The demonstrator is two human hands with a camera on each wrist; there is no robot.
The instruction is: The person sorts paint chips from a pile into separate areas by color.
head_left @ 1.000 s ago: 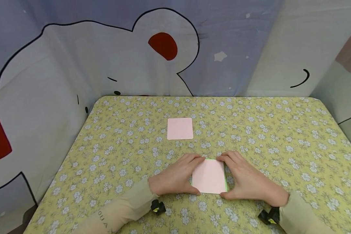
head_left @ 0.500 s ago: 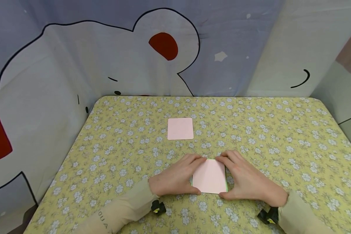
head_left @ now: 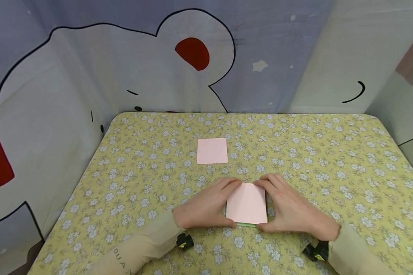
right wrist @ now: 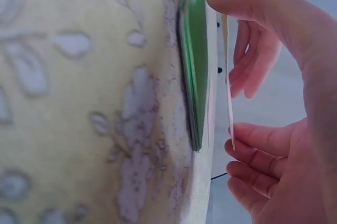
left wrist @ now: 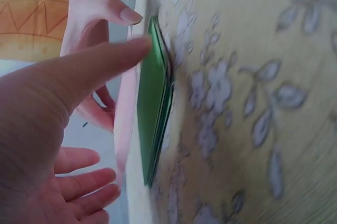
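Note:
A square pink paper sheet [head_left: 246, 204] lies between both hands, above a stack of green sheets [left wrist: 150, 108] on the table. My left hand [head_left: 210, 204] holds its left side, thumb by the near corner and fingertips at the far edge. On the other side my right hand [head_left: 290, 208] holds it the same way. Both wrist views show the pink sheet's far part raised off the green stack [right wrist: 195, 76], with a gap between. In the head view only a thin green strip shows along the near edge.
A second pink square [head_left: 212, 151] with rounded corners lies farther back on the table. A yellow floral cloth [head_left: 330, 172] covers the tabletop. Behind it hangs a printed curtain [head_left: 261, 46] along the back and sides.
The pink sheet and the fingertips have shifted slightly toward the far side. Green now shows along the near edge, where before it showed mostly along the right edge.

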